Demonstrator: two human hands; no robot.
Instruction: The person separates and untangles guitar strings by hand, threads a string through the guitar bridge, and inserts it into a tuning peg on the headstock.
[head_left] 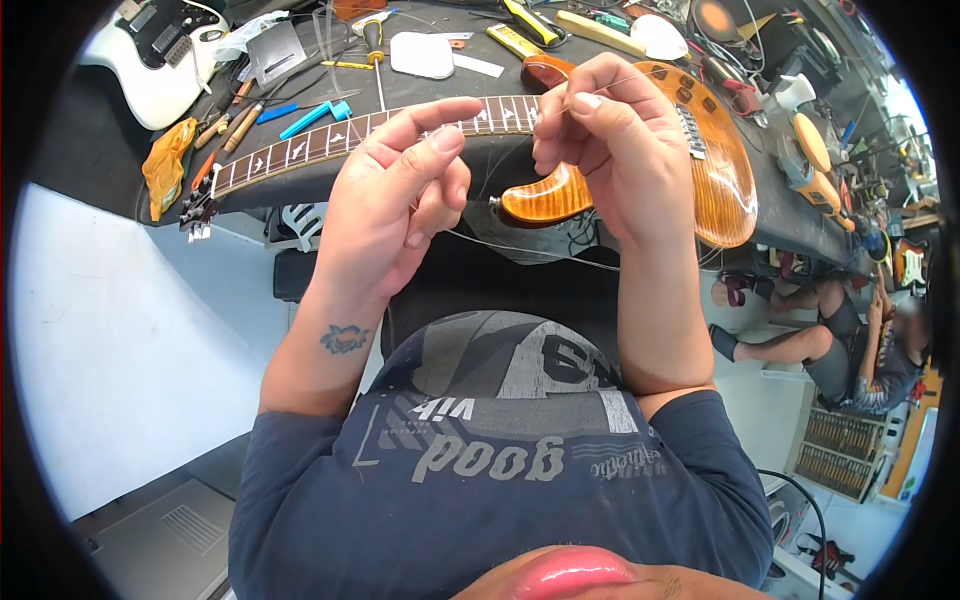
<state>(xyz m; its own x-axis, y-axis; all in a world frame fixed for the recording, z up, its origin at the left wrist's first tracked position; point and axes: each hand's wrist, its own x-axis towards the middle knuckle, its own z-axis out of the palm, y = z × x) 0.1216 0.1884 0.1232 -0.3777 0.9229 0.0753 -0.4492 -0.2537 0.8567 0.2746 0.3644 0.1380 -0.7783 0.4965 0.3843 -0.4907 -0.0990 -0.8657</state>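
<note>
An electric guitar lies across the bench, with its glossy amber body (725,190) on the right and its fretted neck (290,150) running left to a headstock with tuners (200,208). My right hand (625,150) is raised over the body, thumb and forefinger pinching a thin guitar string (540,252), which loops below the hands. Above the neck, my left hand (405,190) has its forefinger extended, its thumb close under it and the other fingers curled. Whatever sits between that thumb and forefinger is too fine to make out.
A white guitar body (150,60) lies at the back left, near an orange cloth (168,165) and a blue string winder (315,118). A screwdriver (374,40) and a white pad (421,55) lie behind the neck. Another person (850,350) sits at far right.
</note>
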